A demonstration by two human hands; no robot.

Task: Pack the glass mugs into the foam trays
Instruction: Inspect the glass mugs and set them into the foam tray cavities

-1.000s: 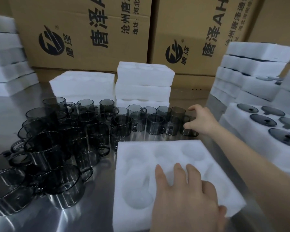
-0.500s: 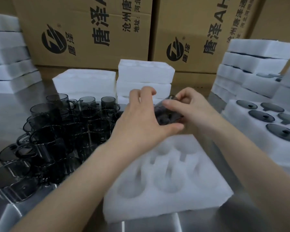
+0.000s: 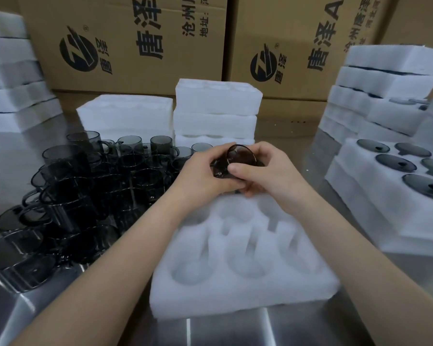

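Left hand [image 3: 200, 174] and right hand [image 3: 268, 176] curling fingers [image 3: 236, 168] round glass mug [image 3: 240, 156], hovering over far edge of foam tray [image 3: 235, 295], loose mugs [image 3: 85, 196] crowding left side of desk [image 3: 235, 330]

Printed cardboard boxes [image 3: 135, 41] stand behind the shiny steel table [image 3: 235, 330].

Smoke-tinted glass mugs [image 3: 85, 196], glossy and see-through, crowd a brushed metal surface [image 3: 223, 330] with a soft sheen. One mug [image 3: 240, 158] shows a shiny dark rim. The tray [image 3: 243, 265] in front is white foam, matt and faintly grainy, like the stacked trays [image 3: 215, 108] behind. Tinted glass lids [image 3: 395, 163] gleam at right. Matt brown cardboard boxes [image 3: 135, 46] carry black print.
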